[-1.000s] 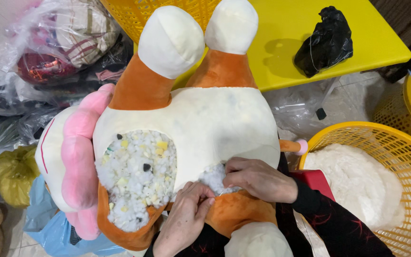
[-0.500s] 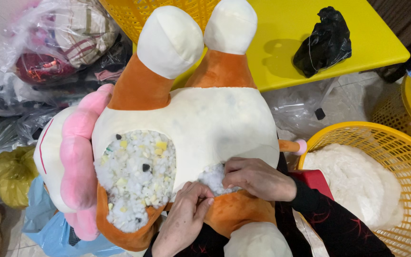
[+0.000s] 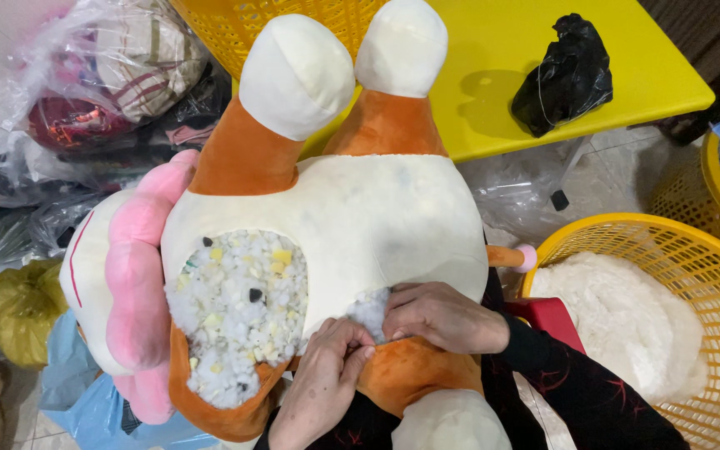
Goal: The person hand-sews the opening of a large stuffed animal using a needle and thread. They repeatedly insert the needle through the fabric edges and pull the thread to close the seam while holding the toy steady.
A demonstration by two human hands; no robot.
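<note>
A large orange and cream plush toy (image 3: 352, 225) lies near centre, its seam open on white stuffing (image 3: 239, 312). The left hand (image 3: 322, 379) and right hand (image 3: 443, 317) pinch a stuffing tuft with closed fingers. A yellow basket (image 3: 710, 250) of white fibre sits right, a black bag (image 3: 568, 75) on the far yellow surface (image 3: 477, 100), plastic bags (image 3: 93, 83) far left

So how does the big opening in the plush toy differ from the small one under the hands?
The big opening is wide and uncovered, showing mixed white filling with yellow and dark bits; the small opening shows only a little tuft of plain white filling. No hand touches the big one, while the left hand and right hand both pinch at the small one. Both sit in the cream belly of the plush toy.
</note>
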